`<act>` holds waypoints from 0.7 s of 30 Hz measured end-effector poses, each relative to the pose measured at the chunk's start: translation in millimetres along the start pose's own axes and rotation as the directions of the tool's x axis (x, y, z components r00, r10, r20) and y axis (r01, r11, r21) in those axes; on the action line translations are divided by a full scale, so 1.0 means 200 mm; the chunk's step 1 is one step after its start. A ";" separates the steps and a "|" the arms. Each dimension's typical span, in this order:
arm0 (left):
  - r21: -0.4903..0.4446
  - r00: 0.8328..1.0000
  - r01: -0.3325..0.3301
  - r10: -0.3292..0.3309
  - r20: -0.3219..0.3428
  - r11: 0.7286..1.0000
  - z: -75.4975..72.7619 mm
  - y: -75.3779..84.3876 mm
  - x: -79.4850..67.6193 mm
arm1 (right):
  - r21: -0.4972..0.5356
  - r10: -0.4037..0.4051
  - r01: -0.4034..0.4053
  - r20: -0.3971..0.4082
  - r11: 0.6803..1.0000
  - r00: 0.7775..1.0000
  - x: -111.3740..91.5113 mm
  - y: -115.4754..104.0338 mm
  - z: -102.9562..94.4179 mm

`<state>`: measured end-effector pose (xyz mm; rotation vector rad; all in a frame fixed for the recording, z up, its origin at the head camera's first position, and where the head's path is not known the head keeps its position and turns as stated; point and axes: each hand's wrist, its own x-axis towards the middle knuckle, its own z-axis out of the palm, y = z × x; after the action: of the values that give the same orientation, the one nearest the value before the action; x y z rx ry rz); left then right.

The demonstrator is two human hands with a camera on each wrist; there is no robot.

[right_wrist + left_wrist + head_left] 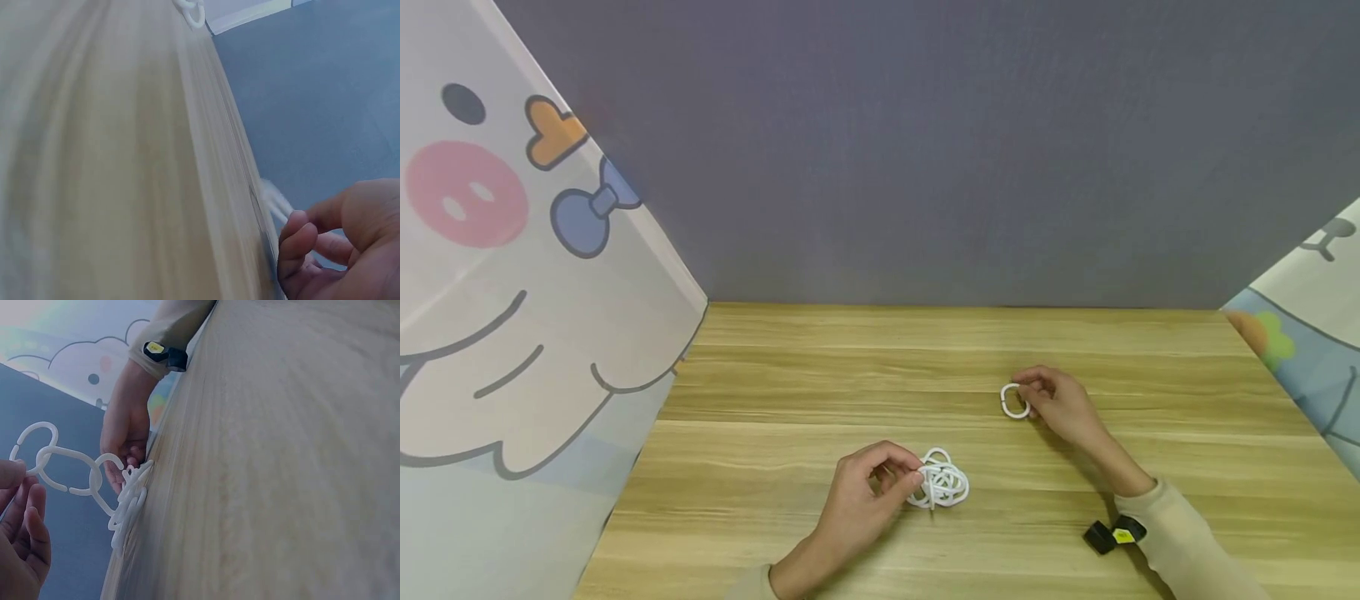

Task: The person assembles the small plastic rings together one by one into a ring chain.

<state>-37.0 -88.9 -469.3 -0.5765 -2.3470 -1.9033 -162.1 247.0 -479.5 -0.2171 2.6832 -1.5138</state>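
Beside a small heap of white plastic chain links [946, 485], my left hand [868, 492] pinches one link between thumb and fingers. In the left wrist view, a short run of joined links [69, 452] stretches from the left hand's fingertips down to the heap [128, 509] on the table. Farther off to the right, my right hand [1062, 408] pinches a separate white ring-shaped link [1004, 407] that has a small gap in its side. Part of this link [275, 197] shows blurred beyond the right hand's fingertips [300, 228] in the right wrist view.
Both hands are over a wood-grain table [820, 375]. A grey panel [925, 167] rises along its far edge. Cartoon-printed panels [535, 275] stand at the left and right sides. A black wrist device [1108, 536] is on the right sleeve.
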 end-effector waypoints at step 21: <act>-0.001 1.000 0.011 -0.011 -0.003 1.000 0.00 0.00 0.00 | 0.348 -0.020 -0.023 0.118 0.937 0.993 -0.10 -0.16 0.04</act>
<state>-37.0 -89.1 -468.5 -0.5622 -2.3523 -1.9086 -138.1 226.3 -457.5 -0.2768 2.2729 -1.8745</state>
